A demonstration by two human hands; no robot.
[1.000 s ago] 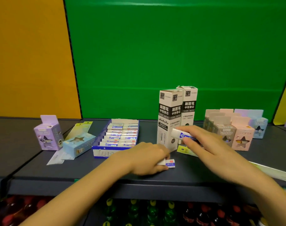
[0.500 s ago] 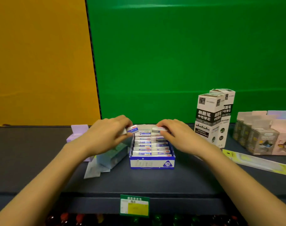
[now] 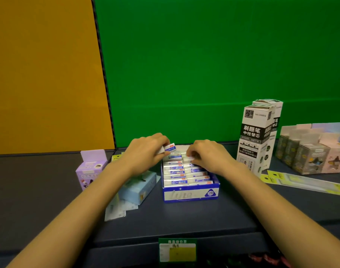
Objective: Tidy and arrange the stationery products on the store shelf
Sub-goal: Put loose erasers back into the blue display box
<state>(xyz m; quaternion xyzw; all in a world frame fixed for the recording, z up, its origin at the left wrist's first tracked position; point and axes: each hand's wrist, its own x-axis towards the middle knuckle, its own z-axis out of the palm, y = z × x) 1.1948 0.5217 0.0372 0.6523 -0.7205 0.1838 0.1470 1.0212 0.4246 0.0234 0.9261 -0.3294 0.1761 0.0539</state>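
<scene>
A blue and white display box of erasers [image 3: 190,194] stands at the middle of the dark shelf, filled with two rows of wrapped erasers. My left hand [image 3: 146,151] pinches one white and blue eraser [image 3: 169,148] above the box's back left corner. My right hand [image 3: 207,155] is over the back right of the box, fingers curled down on another eraser [image 3: 189,158] that sits in the row. The back of the box is hidden by both hands.
Left of the box lie a light blue carton [image 3: 138,188] on flat packets and an upright purple carton [image 3: 90,171]. Two tall white refill boxes [image 3: 256,140] stand to the right, then pastel cartons [image 3: 310,153] and a yellow-ended flat pack [image 3: 304,183]. A price tag [image 3: 177,252] hangs on the front edge.
Both hands carried erasers from the shelf front by the tall boxes to the eraser box. The view shifted left. In the last half second the right hand lowered its eraser into the back row.
</scene>
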